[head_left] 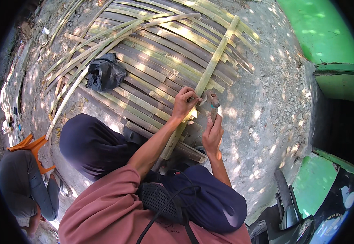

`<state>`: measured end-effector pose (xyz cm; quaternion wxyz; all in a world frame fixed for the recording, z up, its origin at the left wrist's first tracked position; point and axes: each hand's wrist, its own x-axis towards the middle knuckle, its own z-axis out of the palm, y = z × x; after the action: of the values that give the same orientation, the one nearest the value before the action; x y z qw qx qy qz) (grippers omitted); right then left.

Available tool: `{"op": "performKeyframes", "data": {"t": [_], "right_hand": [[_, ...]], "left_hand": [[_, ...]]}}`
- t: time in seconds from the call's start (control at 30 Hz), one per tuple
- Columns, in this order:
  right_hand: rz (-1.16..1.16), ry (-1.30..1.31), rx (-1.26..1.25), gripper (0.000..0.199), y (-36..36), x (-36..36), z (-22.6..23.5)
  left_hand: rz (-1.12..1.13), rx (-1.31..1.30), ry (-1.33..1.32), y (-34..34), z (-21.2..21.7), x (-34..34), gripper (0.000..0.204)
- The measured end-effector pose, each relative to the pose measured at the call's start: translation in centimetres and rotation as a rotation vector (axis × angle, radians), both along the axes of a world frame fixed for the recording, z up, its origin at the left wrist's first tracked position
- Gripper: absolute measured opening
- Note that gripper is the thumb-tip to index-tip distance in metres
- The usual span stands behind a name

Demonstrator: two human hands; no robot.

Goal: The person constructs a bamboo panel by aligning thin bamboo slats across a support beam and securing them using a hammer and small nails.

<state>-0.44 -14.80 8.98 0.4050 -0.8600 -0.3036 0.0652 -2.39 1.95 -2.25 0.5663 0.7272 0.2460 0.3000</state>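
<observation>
My right hand (pixel 213 134) grips the handle of a hammer (pixel 214 101), its head raised beside my left hand. Over a long bamboo crosspiece (pixel 215 59), my left hand (pixel 183 104) is closed in a pinch. Whatever sits between its fingertips is too small to make out. The crosspiece lies across a row of split bamboo slats (pixel 148 63), and its near end passes between my knees. A crumpled black plastic bag (pixel 106 73) rests on the slats left of my hands.
Long curved bamboo strips (pixel 108 40) lie over the slats' left side. At the left, a person (pixel 28 183) sits by an orange plastic chair (pixel 32 148). A green wall (pixel 325 30) with a dark opening stands right; part of a motorcycle (pixel 286 207) is at lower right.
</observation>
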Motion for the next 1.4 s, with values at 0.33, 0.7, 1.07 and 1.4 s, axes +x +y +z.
{"op": "performKeyframes", "data": {"t": [0.33,0.7,1.07,1.4], "right_hand": [[0.004,0.004,-0.106,0.029,0.4,0.5,0.0],[-0.012,0.002,-0.05,0.022,1.2,0.4,0.5],[0.006,-0.041,-0.165,0.023,1.8,0.2,-1.2],[0.04,-0.013,-0.376,0.023,0.4,-0.2,-2.5]], "left_hand": [[0.002,-0.026,-0.009,0.0,-0.6,0.0,0.026],[0.017,-0.01,0.015,0.3,-0.2,-0.2,0.026],[0.029,-0.009,-0.016,0.6,-0.5,-0.2,0.027],[0.045,0.025,-0.042,0.7,-0.3,0.0,0.026]]}}
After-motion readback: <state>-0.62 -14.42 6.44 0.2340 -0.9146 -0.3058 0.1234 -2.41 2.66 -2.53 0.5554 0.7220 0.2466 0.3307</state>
